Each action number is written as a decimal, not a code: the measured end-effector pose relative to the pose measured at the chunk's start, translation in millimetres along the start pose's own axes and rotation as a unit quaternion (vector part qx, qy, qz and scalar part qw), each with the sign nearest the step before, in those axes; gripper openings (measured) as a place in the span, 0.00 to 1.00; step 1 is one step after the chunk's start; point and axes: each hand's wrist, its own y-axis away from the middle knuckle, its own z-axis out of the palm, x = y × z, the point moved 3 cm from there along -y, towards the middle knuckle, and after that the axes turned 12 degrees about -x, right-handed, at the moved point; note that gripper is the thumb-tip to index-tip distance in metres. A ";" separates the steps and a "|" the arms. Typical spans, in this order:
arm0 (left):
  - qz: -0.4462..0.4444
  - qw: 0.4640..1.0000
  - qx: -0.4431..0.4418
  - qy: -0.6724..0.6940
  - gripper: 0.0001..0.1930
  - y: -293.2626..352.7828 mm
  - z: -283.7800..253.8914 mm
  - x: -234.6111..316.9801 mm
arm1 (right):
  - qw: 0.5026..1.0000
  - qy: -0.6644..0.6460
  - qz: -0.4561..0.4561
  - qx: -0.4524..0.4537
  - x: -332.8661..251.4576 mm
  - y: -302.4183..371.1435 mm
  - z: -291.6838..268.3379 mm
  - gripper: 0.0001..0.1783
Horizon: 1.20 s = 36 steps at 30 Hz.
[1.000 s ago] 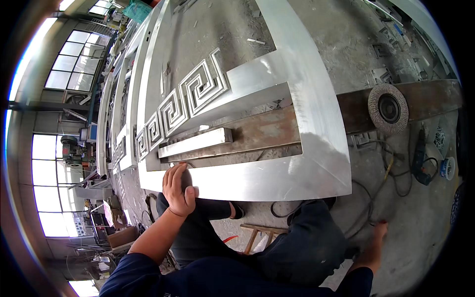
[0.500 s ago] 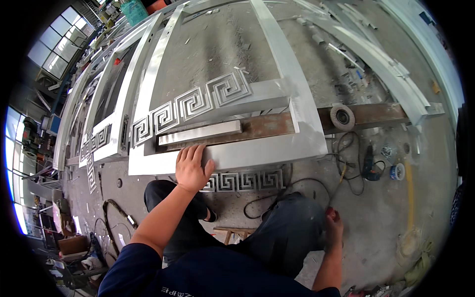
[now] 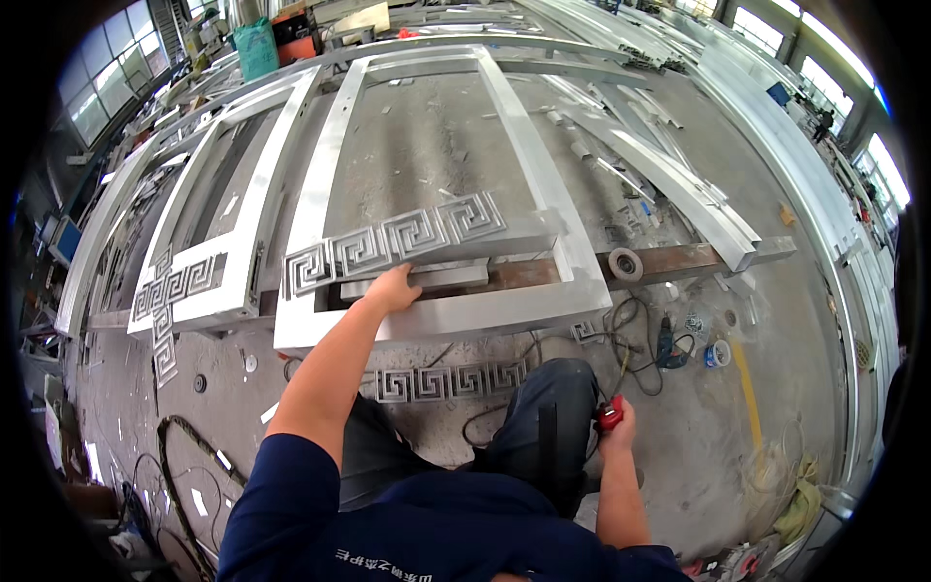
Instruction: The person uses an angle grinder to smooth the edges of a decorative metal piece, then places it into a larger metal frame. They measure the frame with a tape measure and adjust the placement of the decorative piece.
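My left hand [image 3: 393, 290] reaches over the lower rail of a silver-white metal frame [image 3: 485, 313]. Its fingers and thumb close around a short metal bar [image 3: 456, 275] in the opening; part of the grip is hidden. Just beyond it, a metal Greek-key panel [image 3: 393, 244] lies slanted across the frame, close to my fingertips. Beside my right knee, my right hand [image 3: 619, 435] is closed on a small red tape measure [image 3: 609, 412].
A rusty steel beam [image 3: 679, 264] runs beneath the frame and carries a round disc [image 3: 626, 264]. Another key-pattern panel [image 3: 451, 382] is by my knees. A drill [image 3: 669, 346], its cable and a small tub [image 3: 718, 354] sit on the floor at right. Long metal profiles [image 3: 669, 175] lie beyond.
My left hand has moved from the lower rail to the short bar. My right hand has come up beside the knee, showing the red tape measure clearly. The view has tilted up.
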 end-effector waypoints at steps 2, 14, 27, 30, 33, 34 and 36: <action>0.012 0.994 -0.050 -0.095 0.36 -19.9 0.7 -7.1 | 0.997 -0.064 -0.013 0.045 -10.7 15.5 -4.5 0.20; 0.083 0.976 -0.028 -0.201 0.24 33.0 -44.5 53.7 | 0.985 -0.140 -0.045 -0.088 -45.0 82.2 61.3 0.25; 0.253 0.913 0.179 -0.264 0.29 126.8 28.3 55.7 | 0.907 0.208 -0.022 -0.365 -29.8 62.8 232.0 0.26; 0.207 0.977 0.012 0.049 0.24 167.5 24.9 90.1 | 0.811 0.452 -0.070 -0.365 -21.6 75.5 272.2 0.38; 0.247 0.929 -0.131 0.245 0.19 180.5 69.9 96.5 | 0.769 0.509 -0.042 -0.384 -10.8 83.3 300.2 0.44; 0.199 0.919 -0.178 0.291 0.18 179.9 79.1 96.3 | 0.767 0.513 -0.026 -0.384 -9.5 85.1 303.5 0.45; 0.165 0.901 -0.160 0.368 0.16 184.6 82.1 91.7 | 0.747 0.531 -0.006 -0.400 -8.1 86.6 302.0 0.48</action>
